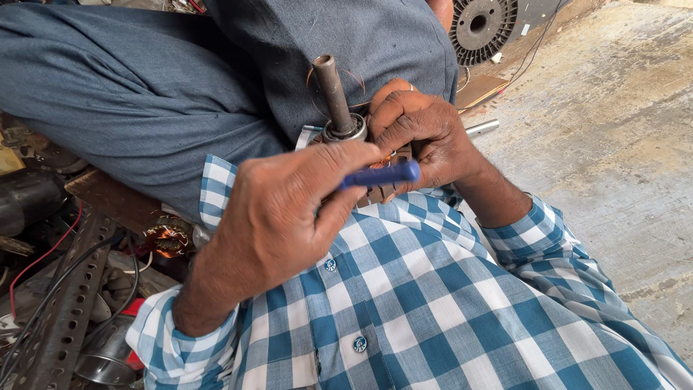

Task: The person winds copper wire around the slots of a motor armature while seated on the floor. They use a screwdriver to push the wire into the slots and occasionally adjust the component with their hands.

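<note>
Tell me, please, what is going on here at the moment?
A person in a blue checked shirt sits working on a small motor rotor with a grey steel shaft. The right hand grips the rotor body, shaft pointing up and away. The left hand holds a slim blue-handled tool against it. A perforated metal strip lies beside them.

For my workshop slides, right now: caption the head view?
Left hand holds a blue-handled tool against a motor rotor gripped by the right hand.

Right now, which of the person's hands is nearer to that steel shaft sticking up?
The right hand. It wraps the part just beside the base of the steel shaft. The left hand sits lower, apart from the shaft, its fingers pinching a blue-handled tool.
</note>
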